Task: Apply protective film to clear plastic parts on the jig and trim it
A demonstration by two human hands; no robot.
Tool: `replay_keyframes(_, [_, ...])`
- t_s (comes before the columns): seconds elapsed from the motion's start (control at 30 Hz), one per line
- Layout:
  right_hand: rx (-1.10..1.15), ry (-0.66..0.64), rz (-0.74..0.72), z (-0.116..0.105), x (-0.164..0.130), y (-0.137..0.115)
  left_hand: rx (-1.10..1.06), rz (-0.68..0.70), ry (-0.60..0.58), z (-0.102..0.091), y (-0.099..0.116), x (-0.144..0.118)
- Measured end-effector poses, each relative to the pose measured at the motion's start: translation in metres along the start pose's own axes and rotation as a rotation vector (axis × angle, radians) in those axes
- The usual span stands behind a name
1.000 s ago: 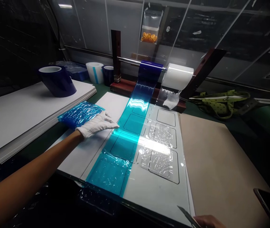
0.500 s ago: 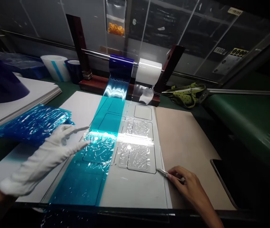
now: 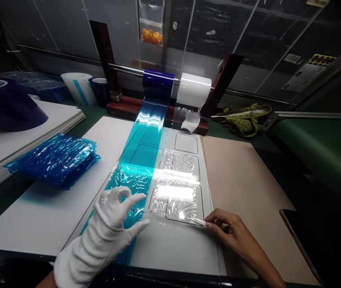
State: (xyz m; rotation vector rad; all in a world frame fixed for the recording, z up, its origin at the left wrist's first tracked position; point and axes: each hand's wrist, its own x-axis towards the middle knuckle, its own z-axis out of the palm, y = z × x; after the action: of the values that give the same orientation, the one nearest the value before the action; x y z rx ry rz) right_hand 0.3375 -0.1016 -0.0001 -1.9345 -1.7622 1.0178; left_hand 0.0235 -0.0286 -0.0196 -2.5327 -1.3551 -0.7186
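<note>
My left hand (image 3: 112, 224), in a white glove, hovers over the strip of blue film (image 3: 144, 152), thumb and forefinger apart and nothing between them. In my bare right hand (image 3: 233, 234) are slim metal tweezers (image 3: 198, 221). Their tip meets the lower edge of a clear film piece (image 3: 182, 202), which lies wrinkled over a black-outlined rectangle on the pale sheet (image 3: 170, 248). Another clear piece (image 3: 182, 165) lies just behind it. The blue strip runs down from a dark blue roll (image 3: 158, 86) and passes partly beneath my gloved hand.
A white roll (image 3: 194, 90) shares the rod of the wooden stand (image 3: 122, 105). Crumpled-looking blue film pieces (image 3: 56, 160) lie at left, near a paper stack (image 3: 65, 116) bearing a large blue roll (image 3: 11, 106). Brown board (image 3: 245, 192) and a dark phone-like slab (image 3: 305, 240) are at right.
My left hand has moved right and nearer, from beside the blue pieces to over the blue strip. The tweezers have shifted slightly left onto the clear film's lower edge.
</note>
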Motion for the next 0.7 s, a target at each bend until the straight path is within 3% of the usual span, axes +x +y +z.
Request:
replay_keyframes(0.17, [0.141, -0.021, 0.018, -0.001, 0.002, 0.005, 0.14, 0.13, 0.108, 0.012, 0.023, -0.003])
replay_keyframes(0.33, [0.222, 0.006, 0.053, 0.002, 0.003, 0.006, 0.235, 0.172, 0.271, 0.019, 0.022, 0.007])
replay_keyframes(0.53, [0.256, 0.031, 0.047, 0.003, 0.003, 0.007, 0.069, 0.245, 0.289, 0.019, 0.011, 0.02])
replay_keyframes(0.7, [0.322, 0.113, 0.095, 0.003, -0.003, 0.013, -0.196, 0.126, 0.331, 0.018, 0.003, 0.042])
